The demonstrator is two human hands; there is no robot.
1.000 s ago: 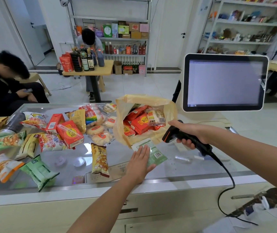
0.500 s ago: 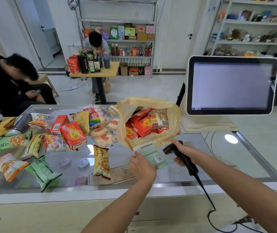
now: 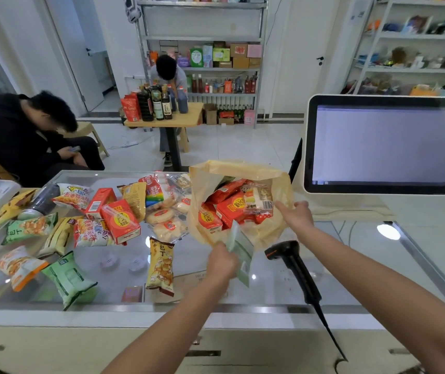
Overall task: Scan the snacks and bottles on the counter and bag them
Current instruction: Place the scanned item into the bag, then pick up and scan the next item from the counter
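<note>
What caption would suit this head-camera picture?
Left hand lifts a green packet toward the bag held open by right hand; scanner lies on counter.

The glass worktop [image 3: 356, 268] lies bare on its right half, past the black handheld scanner [image 3: 294, 265] lying near the middle. Its left half is crowded with loose snack packets [image 3: 86, 233], and the yellow plastic bag [image 3: 242, 184] stands at centre. The white-framed monitor [image 3: 383, 144] blocks the far right.
</note>
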